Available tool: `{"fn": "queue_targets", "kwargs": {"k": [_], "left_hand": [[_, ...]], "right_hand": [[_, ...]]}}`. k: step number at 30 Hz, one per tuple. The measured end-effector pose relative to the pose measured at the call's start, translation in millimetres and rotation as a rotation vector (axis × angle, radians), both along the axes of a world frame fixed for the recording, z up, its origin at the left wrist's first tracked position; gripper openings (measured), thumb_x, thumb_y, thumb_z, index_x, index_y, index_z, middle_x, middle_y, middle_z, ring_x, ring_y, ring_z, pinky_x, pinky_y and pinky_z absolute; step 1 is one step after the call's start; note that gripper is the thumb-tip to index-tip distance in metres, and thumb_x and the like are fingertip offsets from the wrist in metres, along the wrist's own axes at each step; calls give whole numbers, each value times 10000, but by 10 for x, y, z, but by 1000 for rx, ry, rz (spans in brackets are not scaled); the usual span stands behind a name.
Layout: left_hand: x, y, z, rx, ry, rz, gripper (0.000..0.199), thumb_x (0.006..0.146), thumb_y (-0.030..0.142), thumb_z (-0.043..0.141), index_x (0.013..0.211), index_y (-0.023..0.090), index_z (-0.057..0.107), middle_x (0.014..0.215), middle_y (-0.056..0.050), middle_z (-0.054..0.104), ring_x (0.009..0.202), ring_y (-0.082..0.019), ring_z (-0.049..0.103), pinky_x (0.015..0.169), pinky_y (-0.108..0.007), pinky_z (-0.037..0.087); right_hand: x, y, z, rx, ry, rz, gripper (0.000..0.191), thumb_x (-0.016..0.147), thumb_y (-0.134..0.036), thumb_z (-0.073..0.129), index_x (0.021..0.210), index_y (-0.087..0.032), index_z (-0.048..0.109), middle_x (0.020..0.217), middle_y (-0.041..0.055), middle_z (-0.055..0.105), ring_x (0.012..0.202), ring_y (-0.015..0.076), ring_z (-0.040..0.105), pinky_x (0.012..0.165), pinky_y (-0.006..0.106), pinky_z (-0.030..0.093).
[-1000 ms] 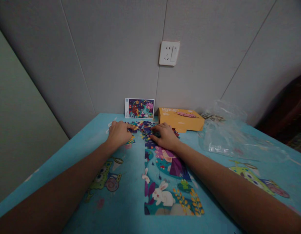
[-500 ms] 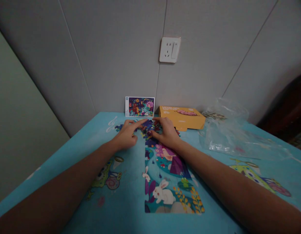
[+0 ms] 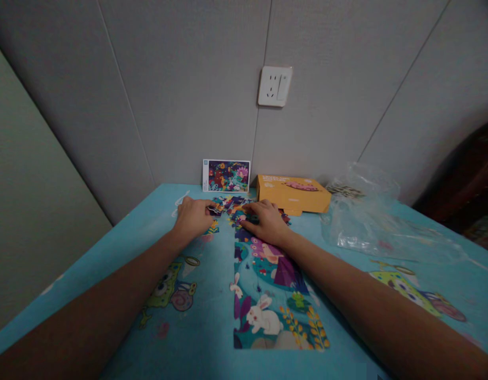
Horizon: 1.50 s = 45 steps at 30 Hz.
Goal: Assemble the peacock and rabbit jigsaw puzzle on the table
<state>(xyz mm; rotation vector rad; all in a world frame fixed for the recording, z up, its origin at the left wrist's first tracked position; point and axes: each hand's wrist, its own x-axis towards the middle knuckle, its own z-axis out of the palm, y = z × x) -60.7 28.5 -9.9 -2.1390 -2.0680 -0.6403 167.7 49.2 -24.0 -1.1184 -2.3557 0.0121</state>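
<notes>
My left hand (image 3: 192, 217) sits at the left of the loose pieces, its fingertips pinching a dark jigsaw piece (image 3: 214, 210). My right hand (image 3: 267, 221) lies with spread fingers on the heap of loose jigsaw pieces (image 3: 238, 208), holding nothing I can make out. Directly below the heap is a partly assembled jigsaw puzzle (image 3: 269, 295) showing a white rabbit, flowers and purple shapes. Its top edge is hidden among the loose pieces and under my right hand.
A picture card of the puzzle (image 3: 226, 176) leans on the wall. To its right are a yellow cardboard box (image 3: 293, 193) and a crumpled clear plastic bag (image 3: 358, 221). The table has a blue cartoon-print cover (image 3: 166, 287). A wall socket (image 3: 274, 86) is above.
Both hands have drawn apart from the centre of the heap. My left hand has moved left and now pinches a piece, and my right hand has moved slightly down onto the pieces.
</notes>
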Motion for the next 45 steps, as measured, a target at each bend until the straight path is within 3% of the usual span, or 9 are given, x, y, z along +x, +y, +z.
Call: {"fn": "queue_targets", "kwargs": {"k": [6,11,14,18,21,23,29,33,45], "left_hand": [[26,-23,50,123,17,-80,429,714,127,506,1074,201,727,840,-72,693,827,-243,593,895,-401,434],[146,-98,25,128,-272,-516,437,841,335,566,1253,192,592,1029,-65,677,1001,-223,576,914,-359,446],[205,-131,-15,51,-341,-664,307,858,381,572,1078,189,665,992,-70,684,953,-214,600,871,-357,464],[262,-206,33,-39,-650,-642,338,818,360,626,1100,174,617,805,-27,674,714,-159,607,683,-291,487],[295,-276,115,-143,-882,-613,485,821,328,625,1271,190,510,629,47,584,459,-75,430,472,-206,370],[306,-295,137,-167,-935,-624,512,823,312,619,1302,176,497,581,66,520,422,-54,351,434,-190,308],[303,-250,67,-161,-915,-670,477,823,306,606,1251,120,510,544,76,438,439,-54,332,431,-186,237],[303,-286,102,-141,-880,-693,537,848,268,583,1354,151,446,492,112,313,414,-54,280,423,-180,202],[258,-150,31,-35,-1091,-586,482,829,225,619,1253,200,390,687,18,639,513,-81,570,537,-172,437]], "right_hand": [[-4,-7,2,48,134,137,362,830,-266,618,1176,-178,558,1096,106,580,1041,240,547,890,388,436],[-20,-138,53,37,242,325,321,908,-178,481,1228,-198,499,1118,104,582,1050,212,557,885,358,468],[0,-249,110,81,239,336,348,919,-209,479,1267,-212,461,1138,97,608,1040,216,571,885,370,469],[36,-365,211,205,250,185,303,932,-251,472,1228,-196,502,972,87,653,911,219,593,834,375,461],[30,-388,242,253,247,166,264,934,-253,469,1179,-185,541,878,74,657,842,212,592,800,364,456],[14,-372,222,277,277,172,245,930,-234,468,1153,-185,558,880,75,660,825,208,592,771,353,463],[-8,-308,148,319,422,164,241,930,-201,470,1161,-203,537,897,65,643,819,191,594,738,327,479],[0,-284,150,314,468,129,329,912,-188,474,1241,-197,460,898,63,602,799,191,571,734,343,480],[15,-262,123,279,406,185,613,798,-115,540,1380,-172,356,798,23,561,832,203,540,820,367,457]]}}
